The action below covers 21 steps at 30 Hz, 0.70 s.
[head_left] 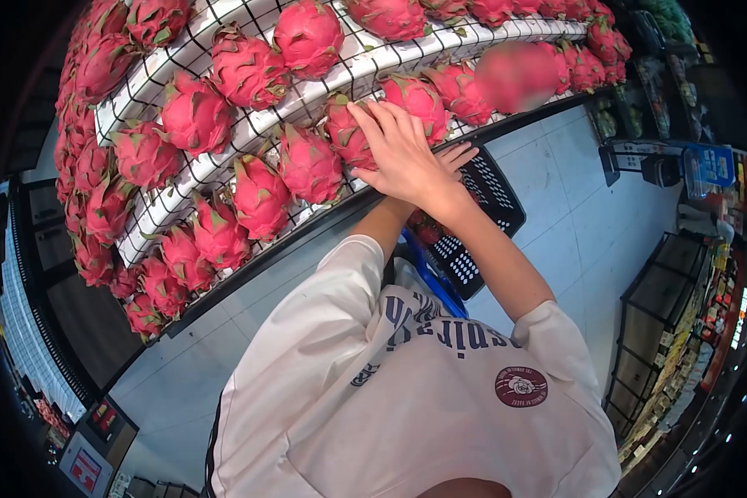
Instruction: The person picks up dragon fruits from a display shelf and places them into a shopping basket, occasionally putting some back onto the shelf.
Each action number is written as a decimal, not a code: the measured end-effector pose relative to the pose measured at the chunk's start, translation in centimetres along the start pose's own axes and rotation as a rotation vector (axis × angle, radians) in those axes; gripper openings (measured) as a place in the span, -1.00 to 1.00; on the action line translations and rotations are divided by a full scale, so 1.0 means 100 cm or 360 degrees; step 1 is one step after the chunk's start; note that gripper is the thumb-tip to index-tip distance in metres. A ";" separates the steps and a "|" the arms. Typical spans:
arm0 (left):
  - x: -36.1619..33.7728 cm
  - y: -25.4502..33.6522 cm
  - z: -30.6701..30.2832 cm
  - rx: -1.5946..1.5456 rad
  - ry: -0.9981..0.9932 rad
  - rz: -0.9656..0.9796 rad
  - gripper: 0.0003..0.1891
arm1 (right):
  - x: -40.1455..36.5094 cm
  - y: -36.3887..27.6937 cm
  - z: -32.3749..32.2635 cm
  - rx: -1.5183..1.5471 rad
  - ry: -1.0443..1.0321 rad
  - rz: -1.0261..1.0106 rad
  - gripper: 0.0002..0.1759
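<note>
My right hand [402, 158] reaches over the front row of a sloped display. Its fingers are stretched out and spread against a pink-red dragon fruit [346, 137], with the thumb low at that fruit's edge. Another dragon fruit [415, 101] sits just behind the fingers. My right forearm crosses over my left arm. Below it, my left hand [456, 158] shows only some straight fingers, apart and holding nothing visible; its palm is hidden. Those fingers are above a black basket [494, 191] with holes in its sides. Something dark red [425, 228] lies inside, partly covered by my arm.
White stepped shelves [299, 104] under black wire mesh carry several rows of dragon fruits. A dark rail [266, 261] edges the display. Blue trolley parts [432, 278] show under the basket, above a tiled floor [573, 191]. Stocked shelves [681, 332] stand at right.
</note>
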State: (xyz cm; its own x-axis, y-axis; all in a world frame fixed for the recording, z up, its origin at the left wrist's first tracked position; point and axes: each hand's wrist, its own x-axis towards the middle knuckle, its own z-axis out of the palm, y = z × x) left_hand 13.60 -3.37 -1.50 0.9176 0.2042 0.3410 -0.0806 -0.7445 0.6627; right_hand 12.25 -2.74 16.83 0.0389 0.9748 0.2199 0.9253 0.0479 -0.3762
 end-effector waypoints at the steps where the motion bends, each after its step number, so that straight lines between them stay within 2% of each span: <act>1: -0.002 -0.007 0.006 0.0001 -0.0004 0.0001 -0.22 | 0.001 0.001 -0.002 0.0002 0.0003 0.0003 0.01; 3: -0.002 -0.019 0.018 -0.1379 -0.0017 0.0007 -0.21 | -0.001 0.008 -0.013 0.0178 0.0171 0.0020 -0.05; 4: 0.000 -0.011 0.011 -0.1395 -0.0018 0.0030 -0.21 | -0.004 0.017 -0.018 0.0152 0.0169 0.0029 -0.05; 6: -0.001 0.015 -0.020 -0.0441 0.0086 -0.0017 -0.21 | -0.010 0.044 -0.025 0.0105 0.0492 0.0104 -0.12; 7: 0.001 0.014 -0.021 -0.0460 0.0099 -0.0007 -0.21 | -0.013 0.054 -0.026 0.0053 0.0517 0.0174 -0.10; 9: 0.002 0.012 -0.024 -0.0186 -0.0622 -0.0148 -0.40 | -0.016 0.071 -0.024 0.0151 0.0506 0.0197 -0.11; 10: 0.005 0.024 -0.041 -0.0159 -0.0679 -0.0256 -0.49 | -0.017 0.074 -0.022 0.0144 0.0504 0.0201 -0.11; 11: 0.002 0.017 -0.030 -0.0161 -0.0679 -0.0249 -0.49 | -0.017 0.077 -0.019 0.0071 0.0431 0.0193 -0.06; 13: -0.005 -0.002 0.000 -0.0054 -0.0348 -0.0123 -0.47 | -0.016 0.076 -0.016 -0.0005 0.0356 0.0185 0.00; 16: -0.006 -0.007 0.010 -0.0039 -0.0167 -0.0084 -0.45 | -0.010 0.066 -0.013 -0.0319 0.0128 0.0269 0.18; 20: 0.000 0.004 -0.009 0.0011 -0.0202 -0.0059 -0.43 | -0.001 0.063 -0.015 -0.0342 -0.0037 0.0462 0.15; 21: 0.004 0.009 -0.018 0.0018 -0.0467 -0.0124 -0.35 | 0.001 0.063 -0.015 -0.0363 -0.0089 0.0501 0.15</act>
State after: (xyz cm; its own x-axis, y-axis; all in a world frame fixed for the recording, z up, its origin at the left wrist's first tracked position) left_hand 13.17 -2.76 0.43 0.9942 0.0700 0.0812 -0.0027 -0.7411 0.6714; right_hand 18.66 -2.65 15.82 0.3196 0.9447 0.0739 0.9317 -0.2990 -0.2064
